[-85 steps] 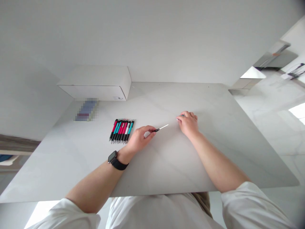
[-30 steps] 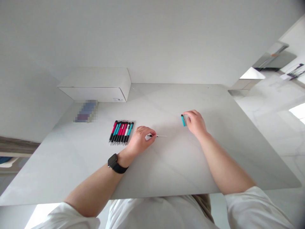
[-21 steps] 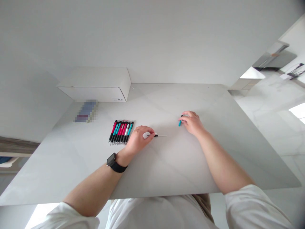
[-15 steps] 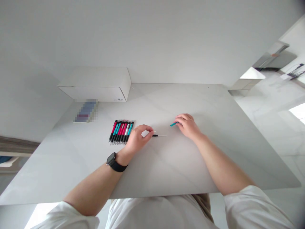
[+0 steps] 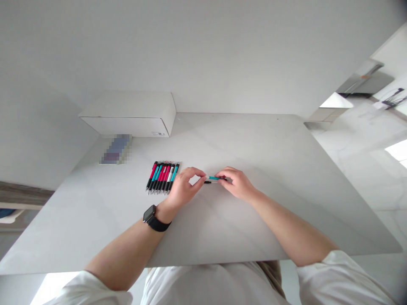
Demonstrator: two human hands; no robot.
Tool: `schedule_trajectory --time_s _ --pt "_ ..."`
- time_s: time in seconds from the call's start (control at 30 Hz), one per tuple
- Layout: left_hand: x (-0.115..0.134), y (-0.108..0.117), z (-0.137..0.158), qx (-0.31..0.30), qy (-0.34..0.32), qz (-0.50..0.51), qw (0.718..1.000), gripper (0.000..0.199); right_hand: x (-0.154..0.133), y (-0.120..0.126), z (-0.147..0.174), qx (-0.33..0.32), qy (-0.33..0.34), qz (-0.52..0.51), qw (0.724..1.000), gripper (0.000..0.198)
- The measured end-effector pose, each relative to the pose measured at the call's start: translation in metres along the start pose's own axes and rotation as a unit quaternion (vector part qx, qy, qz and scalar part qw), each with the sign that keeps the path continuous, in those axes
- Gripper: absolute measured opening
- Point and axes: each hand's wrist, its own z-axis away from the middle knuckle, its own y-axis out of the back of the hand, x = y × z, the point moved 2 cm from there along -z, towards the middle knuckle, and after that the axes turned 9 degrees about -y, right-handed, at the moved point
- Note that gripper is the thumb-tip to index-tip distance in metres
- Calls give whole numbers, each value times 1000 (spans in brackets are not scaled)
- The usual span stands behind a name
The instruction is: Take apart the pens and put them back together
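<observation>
Thumb and index finger of my left hand (image 5: 186, 185) are pinched together on a small pale piece, mostly hidden by the fingertips. Just below them a black pen grip (image 5: 207, 182) with a thin white refill points right; whether my left hand also touches it is unclear. My right hand (image 5: 238, 183) grips a teal pen barrel (image 5: 213, 178) in its fingertips. The barrel's left end is close to my left fingertips, above the refill. Beside my left hand lies a row of several pens (image 5: 163, 178), red, teal and white with black grips.
A long white box (image 5: 127, 126) stands against the wall at the back left. In front of it lies a blurred-out flat object (image 5: 116, 149). The pale marble-patterned table (image 5: 286, 169) extends to both sides, its front edge near my body.
My right hand has moved left and toward me, bringing the teal barrel up to my left fingertips. My left hand has kept its pinch in nearly the same place.
</observation>
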Motion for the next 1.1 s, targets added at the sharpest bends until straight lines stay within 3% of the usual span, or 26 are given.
schedule_trajectory --time_s 0.4,0.83,0.97,1.1 --pt "-2 -2 -1 -45 -32 -14 998 11 -4 -1 0 -2 43 30 999 17" --pt "-4 -2 -1 -53 -52 -6 997 14 -3 -2 1 -2 52 25 998 16" --pt "-4 0 -1 -46 -58 -14 997 24 -2 1 1 7 19 -27 999 14" --pt "-9 -3 0 -65 -56 -58 995 27 12 7 -3 36 -71 -200 977 18"
